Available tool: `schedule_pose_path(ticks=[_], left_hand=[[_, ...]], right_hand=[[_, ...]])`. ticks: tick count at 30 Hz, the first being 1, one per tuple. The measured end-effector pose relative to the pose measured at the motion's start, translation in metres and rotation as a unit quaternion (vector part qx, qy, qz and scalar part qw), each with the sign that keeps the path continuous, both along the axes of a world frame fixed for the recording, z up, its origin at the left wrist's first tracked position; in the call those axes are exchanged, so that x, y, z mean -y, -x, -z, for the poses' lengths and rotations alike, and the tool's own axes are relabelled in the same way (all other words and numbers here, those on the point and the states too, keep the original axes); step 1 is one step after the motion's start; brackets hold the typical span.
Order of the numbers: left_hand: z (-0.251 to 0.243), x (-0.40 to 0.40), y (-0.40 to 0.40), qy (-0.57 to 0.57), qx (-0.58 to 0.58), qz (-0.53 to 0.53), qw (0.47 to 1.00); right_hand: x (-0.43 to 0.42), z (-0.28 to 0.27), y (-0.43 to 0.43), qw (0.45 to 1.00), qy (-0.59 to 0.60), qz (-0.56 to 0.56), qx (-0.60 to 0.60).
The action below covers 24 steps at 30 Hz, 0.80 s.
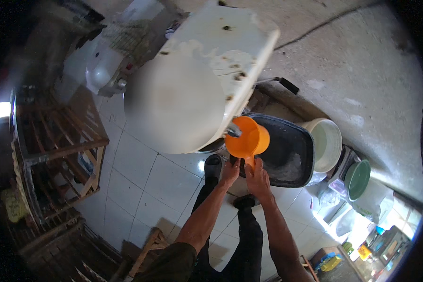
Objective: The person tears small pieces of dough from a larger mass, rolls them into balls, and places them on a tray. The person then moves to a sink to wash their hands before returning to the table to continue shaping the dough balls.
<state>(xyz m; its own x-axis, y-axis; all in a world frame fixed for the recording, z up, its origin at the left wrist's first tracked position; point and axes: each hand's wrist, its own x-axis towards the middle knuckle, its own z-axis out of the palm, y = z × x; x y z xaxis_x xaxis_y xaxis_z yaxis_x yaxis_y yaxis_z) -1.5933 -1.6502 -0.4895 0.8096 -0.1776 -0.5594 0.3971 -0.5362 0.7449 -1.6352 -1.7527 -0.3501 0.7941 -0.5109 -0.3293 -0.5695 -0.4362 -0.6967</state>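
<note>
My right hand [258, 178] is closed around the handle of an orange plastic dipper [242, 145]. The dipper's round cup faces up, its mouth under or beside a grey, spout-like part [234, 130] at the edge of a worn white, sink-like fixture [239, 60]. A black plastic basin [292, 155] stands just to the dipper's right. My left hand [231, 171] is beside the dipper's handle, near the basin's left edge; its fingertips are partly hidden, so whether it grips anything does not show.
A white bucket [326, 144] and a green tub [359, 180] stand right of the basin, along a concrete wall [359, 88]. Slatted wooden racks [67, 149] are at the left. A small wooden stool [151, 246] stands on the tiled floor [144, 197] near my legs.
</note>
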Motion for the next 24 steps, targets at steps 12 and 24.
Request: schedule_pose_path(ticks=[12,24], left_hand=[[0.014,0.078,0.063,0.044,-0.111,0.005,0.993],[0.074,0.275,0.108,0.081,-0.136,0.093,0.983]], right_hand=[[0.13,-0.05,0.191,0.901,-0.339,0.258,0.084],[0.303,0.077,0.325,0.954,-0.056,0.28,0.091]])
